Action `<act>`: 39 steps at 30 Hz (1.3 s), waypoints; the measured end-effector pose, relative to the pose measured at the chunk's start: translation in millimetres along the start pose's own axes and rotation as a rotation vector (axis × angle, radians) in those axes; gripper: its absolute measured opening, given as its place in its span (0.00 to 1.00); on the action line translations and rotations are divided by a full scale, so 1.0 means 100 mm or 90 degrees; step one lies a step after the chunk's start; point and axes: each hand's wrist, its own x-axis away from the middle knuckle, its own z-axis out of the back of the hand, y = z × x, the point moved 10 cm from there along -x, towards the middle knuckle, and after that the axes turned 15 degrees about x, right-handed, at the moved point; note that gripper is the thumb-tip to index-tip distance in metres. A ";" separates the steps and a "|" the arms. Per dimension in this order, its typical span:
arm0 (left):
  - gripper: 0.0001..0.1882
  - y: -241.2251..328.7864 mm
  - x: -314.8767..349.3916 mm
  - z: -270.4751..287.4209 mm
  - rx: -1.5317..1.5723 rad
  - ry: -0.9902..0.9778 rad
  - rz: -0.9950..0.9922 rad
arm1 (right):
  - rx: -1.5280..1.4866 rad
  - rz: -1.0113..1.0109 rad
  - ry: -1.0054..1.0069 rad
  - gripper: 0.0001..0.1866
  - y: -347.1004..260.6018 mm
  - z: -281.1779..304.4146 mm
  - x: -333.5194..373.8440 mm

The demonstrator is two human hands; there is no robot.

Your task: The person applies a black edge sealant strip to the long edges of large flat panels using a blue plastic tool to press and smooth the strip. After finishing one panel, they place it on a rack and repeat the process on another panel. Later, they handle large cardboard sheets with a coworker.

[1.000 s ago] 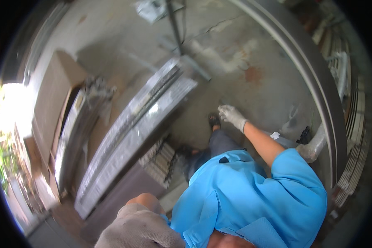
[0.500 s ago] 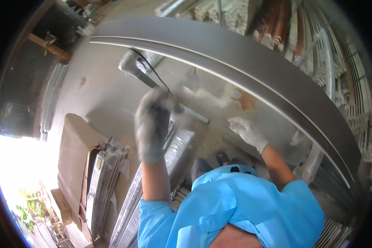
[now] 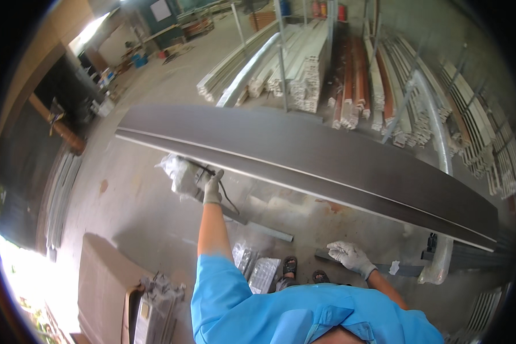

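The long brown board [image 3: 304, 143] spans ahead, likely stiff, smooth, unwieldy, best held by both edges; left hand [image 3: 212, 188] beside plastic wrap [image 3: 179, 175], finger grip unclear; right hand [image 3: 351, 258] empty, fingers loosely parted.

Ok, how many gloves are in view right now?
2: one on the left hand, by the plastic wrap; one on the right hand, right of the sandals. More could be hidden behind the long panel.
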 end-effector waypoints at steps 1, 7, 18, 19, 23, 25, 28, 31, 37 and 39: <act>0.38 -0.13 0.07 -0.01 -0.005 0.016 0.065 | 0.000 0.047 0.026 0.26 -0.17 0.04 -0.02; 0.17 -0.49 2.00 -1.28 0.383 -0.504 0.233 | 0.316 0.332 0.341 0.34 -1.44 0.25 -0.19; 0.19 0.38 2.52 -1.82 0.448 -0.640 0.163 | 0.057 -0.038 -0.012 0.21 0.21 0.08 0.22; 0.21 0.26 2.48 -1.86 0.364 -0.597 0.194 | -0.014 -0.051 0.023 0.21 0.40 0.23 0.49; 0.23 -0.45 3.18 -2.13 -0.425 -0.747 0.277 | -0.086 -0.040 0.201 0.19 0.66 0.88 1.26; 0.21 -0.46 3.92 -2.57 -0.399 -0.888 0.116 | 0.013 0.025 0.243 0.17 0.45 1.00 1.53; 0.21 -0.35 5.11 -3.32 -0.417 -1.051 -0.451 | 0.038 0.055 0.248 0.14 0.26 1.06 1.86; 0.20 -1.08 5.72 -3.72 -0.397 -1.125 -0.208 | 0.051 0.040 0.266 0.13 0.44 1.18 2.34; 0.16 -1.98 5.47 -4.00 -0.584 -0.971 0.224 | 0.000 -0.138 0.386 0.18 1.89 1.24 3.79; 0.15 -2.17 5.58 -4.08 -0.769 -1.032 0.186 | -0.024 -0.262 0.408 0.18 2.33 1.01 4.15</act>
